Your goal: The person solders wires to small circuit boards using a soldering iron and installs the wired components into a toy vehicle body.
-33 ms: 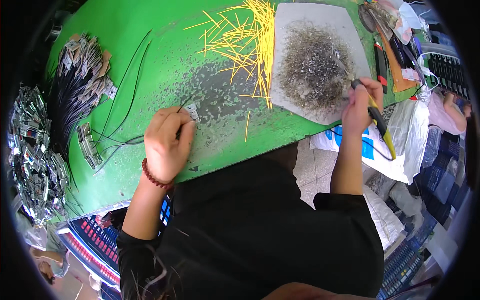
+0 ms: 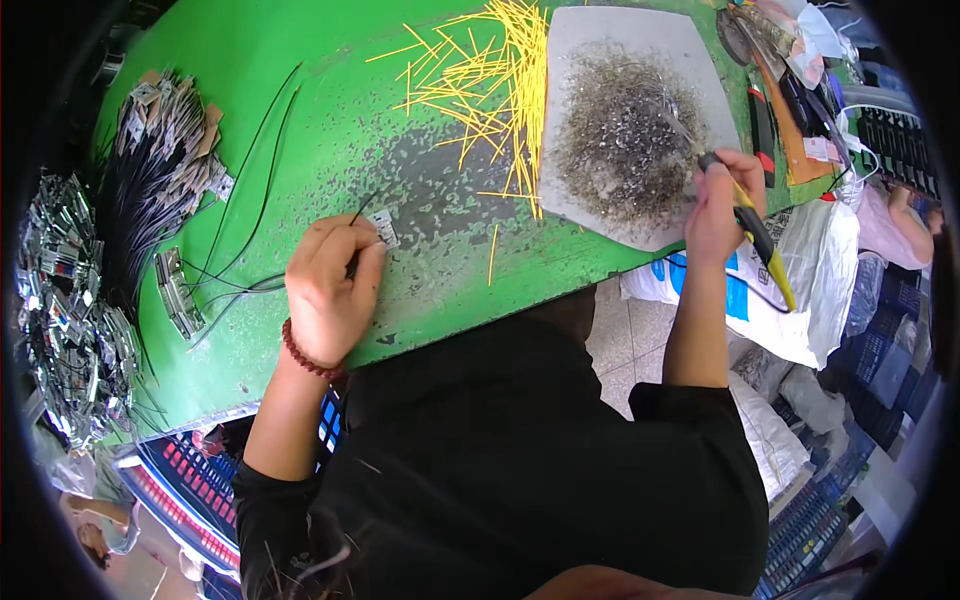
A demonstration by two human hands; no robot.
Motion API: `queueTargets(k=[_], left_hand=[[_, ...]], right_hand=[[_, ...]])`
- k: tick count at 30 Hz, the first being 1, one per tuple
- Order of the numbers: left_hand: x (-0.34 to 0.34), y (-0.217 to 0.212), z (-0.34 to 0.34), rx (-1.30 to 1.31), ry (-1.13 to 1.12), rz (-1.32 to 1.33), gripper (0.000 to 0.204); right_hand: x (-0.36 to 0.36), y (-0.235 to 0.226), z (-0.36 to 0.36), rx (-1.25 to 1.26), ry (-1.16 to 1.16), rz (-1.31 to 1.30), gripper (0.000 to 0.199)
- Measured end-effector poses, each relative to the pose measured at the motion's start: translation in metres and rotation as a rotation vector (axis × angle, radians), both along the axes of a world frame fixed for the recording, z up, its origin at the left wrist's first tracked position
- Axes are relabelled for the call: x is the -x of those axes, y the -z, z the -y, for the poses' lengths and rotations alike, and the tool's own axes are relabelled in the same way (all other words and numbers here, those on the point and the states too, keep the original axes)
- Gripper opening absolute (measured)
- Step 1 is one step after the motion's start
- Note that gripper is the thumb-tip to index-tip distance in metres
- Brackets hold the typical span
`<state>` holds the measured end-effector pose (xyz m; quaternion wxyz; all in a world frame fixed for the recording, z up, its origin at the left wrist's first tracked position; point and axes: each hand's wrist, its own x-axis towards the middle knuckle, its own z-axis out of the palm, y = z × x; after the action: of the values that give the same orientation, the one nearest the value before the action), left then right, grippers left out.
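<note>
My left hand point(image 2: 325, 275) is closed, fingers curled in a pinch over the green table. A thin black wire point(image 2: 366, 206) comes out between its fingers, and a small silvery metal plate point(image 2: 383, 228) lies at the fingertips. How the two join is hidden. My right hand point(image 2: 722, 205) is wrapped round the yellow and black handle of a soldering iron point(image 2: 758, 238). Its metal tip points up and left, over a dark heap of bits and crumbs point(image 2: 635, 130) on a light grey board point(image 2: 590, 25). Whether the tip touches the heap, I cannot tell.
Many thin yellow sticks point(image 2: 520, 90) lie left of the board. At the left are a metal part point(image 2: 178, 292) with black wires, a bundle of wired pieces point(image 2: 165, 140) and a heap of shiny metal parts point(image 2: 75, 320). Hand tools point(image 2: 762, 125) lie at the right edge above a white sack point(image 2: 800, 270).
</note>
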<state>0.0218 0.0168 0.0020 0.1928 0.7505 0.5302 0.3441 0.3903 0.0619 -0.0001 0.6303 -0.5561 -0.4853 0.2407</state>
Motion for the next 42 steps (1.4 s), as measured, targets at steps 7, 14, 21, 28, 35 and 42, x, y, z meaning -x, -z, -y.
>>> queueTargets(k=[7,14,21,28,35,42], left_hand=[[-0.004,-0.004,-0.003,0.111,-0.043,0.001,0.01],[-0.003,-0.009,-0.001,0.149,-0.047,0.025,0.009],[0.0,-0.008,-0.001,0.142,-0.053,0.035,0.008],[0.002,-0.002,-0.007,0.091,-0.02,0.108,0.005],[0.006,0.004,-0.004,0.086,-0.036,0.098,0.006],[0.006,0.006,-0.004,0.082,-0.038,0.053,0.005]], right_hand=[[-0.01,0.007,-0.026,0.071,-0.031,0.145,0.01],[-0.003,0.005,-0.021,0.054,0.01,0.065,0.009],[-0.005,0.012,-0.027,0.05,0.028,0.195,0.009],[0.039,-0.006,0.008,0.002,-0.164,-0.045,0.01],[0.129,0.016,0.046,0.073,-0.56,-0.139,0.025],[0.144,0.013,0.048,0.179,-0.666,-0.084,0.026]])
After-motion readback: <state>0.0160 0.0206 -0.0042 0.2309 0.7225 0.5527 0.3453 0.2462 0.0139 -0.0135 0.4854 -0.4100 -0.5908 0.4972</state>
